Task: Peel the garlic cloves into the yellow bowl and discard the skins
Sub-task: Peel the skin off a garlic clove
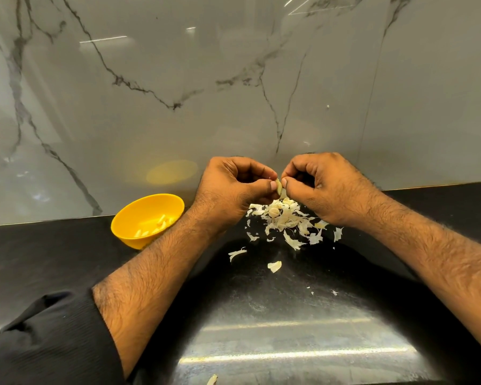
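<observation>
Clove (278, 187), long axis near upright, pinched between left hand (233, 187) and right hand (322, 187), fingertips of both curled onto it | skins (286, 218) heaped on the counter (67, 259) just below the pinch | yellow bowl (147, 218) left of it, holding peeled cloves (157, 225).

left hand (233, 187), right hand (321, 187) pinching garlic clove (278, 187)

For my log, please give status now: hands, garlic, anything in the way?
Left hand and right hand both pinch one garlic clove. Peeled cloves in yellow bowl. Skins piled on counter below hands. Nothing blocking.
</observation>
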The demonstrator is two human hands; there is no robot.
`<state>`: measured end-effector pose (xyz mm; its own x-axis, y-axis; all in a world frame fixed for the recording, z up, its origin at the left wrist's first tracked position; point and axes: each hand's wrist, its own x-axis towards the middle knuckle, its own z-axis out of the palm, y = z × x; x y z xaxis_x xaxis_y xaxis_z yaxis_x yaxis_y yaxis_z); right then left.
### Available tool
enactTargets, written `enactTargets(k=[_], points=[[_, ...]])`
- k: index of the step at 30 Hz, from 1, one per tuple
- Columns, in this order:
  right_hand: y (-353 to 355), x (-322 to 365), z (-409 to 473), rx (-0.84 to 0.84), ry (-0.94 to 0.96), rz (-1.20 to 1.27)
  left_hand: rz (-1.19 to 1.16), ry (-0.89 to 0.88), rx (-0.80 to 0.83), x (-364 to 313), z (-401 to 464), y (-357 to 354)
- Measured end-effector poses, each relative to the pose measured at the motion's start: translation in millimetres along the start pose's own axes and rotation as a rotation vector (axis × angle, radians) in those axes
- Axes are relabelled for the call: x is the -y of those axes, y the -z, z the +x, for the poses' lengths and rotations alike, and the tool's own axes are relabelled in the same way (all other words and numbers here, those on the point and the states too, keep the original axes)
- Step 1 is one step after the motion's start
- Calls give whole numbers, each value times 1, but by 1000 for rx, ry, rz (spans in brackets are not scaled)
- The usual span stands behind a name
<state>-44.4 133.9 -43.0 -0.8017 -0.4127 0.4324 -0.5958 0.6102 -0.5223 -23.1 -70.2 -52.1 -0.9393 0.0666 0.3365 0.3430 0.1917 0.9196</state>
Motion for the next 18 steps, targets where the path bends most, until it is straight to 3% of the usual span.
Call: enactTargets(k=[7, 11, 13, 18], points=[[4, 1, 0, -61, -25, 25, -165, 37, 23, -7, -2, 4], [9, -5, 3, -119, -162, 42, -230, 64, 25, -9, -2, 6], [13, -7, 2, -71, -191, 78, -228, 72, 19, -8, -2, 6], [7, 0, -1, 82, -61, 369, -158, 49, -15, -5, 0, 5]])
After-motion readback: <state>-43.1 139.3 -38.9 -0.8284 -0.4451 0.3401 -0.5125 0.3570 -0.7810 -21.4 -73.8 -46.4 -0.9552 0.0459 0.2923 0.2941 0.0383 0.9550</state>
